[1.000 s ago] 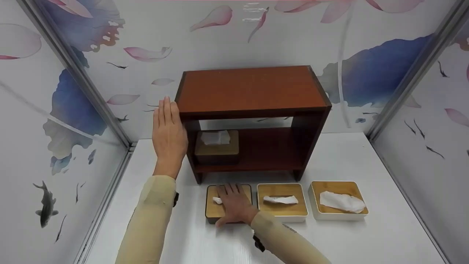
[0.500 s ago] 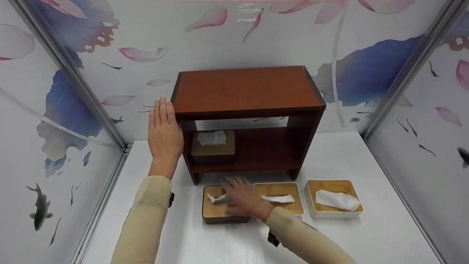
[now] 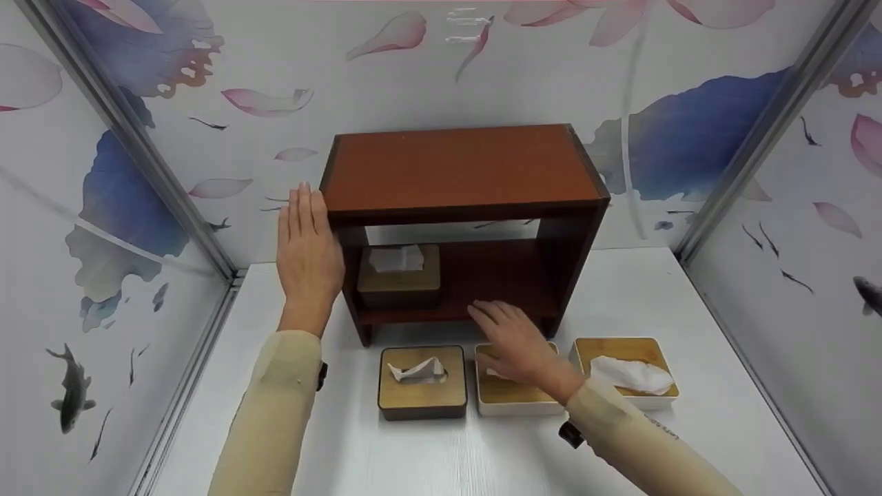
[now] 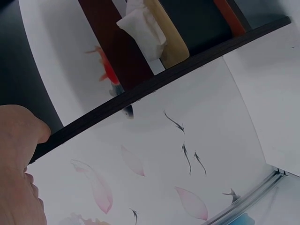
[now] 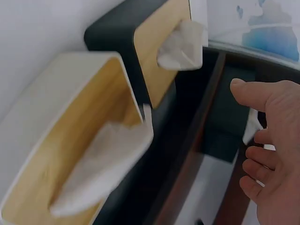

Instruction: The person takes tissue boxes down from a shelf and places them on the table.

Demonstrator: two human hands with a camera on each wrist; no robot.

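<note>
My left hand [image 3: 309, 258] lies with straight fingers against the left side of a brown wooden shelf [image 3: 468, 169]. Over the middle white tissue box [image 3: 520, 406] hovers my right hand [image 3: 517, 344], fingers extended and nothing held; it hides part of that box. To its left stands a black tissue box [image 3: 422, 406] with a wooden lid and a tissue sticking out. A second dark tissue box [image 3: 400, 279] sits inside the shelf at the left end. In the right wrist view the thumb and fingers of the right hand [image 5: 276, 140] are apart, near the shelf's front.
Another white tissue box [image 3: 620, 348] stands at the right end of the row. The white table [image 3: 310, 441] is bounded by printed panels [image 3: 517, 83] at the back and sides, with metal rails [image 3: 193, 172] at the corners.
My right hand has lifted off the black tissue box and moved right, over the middle white box. The tissue on the black box now stands up. My left hand stays at the shelf's side.
</note>
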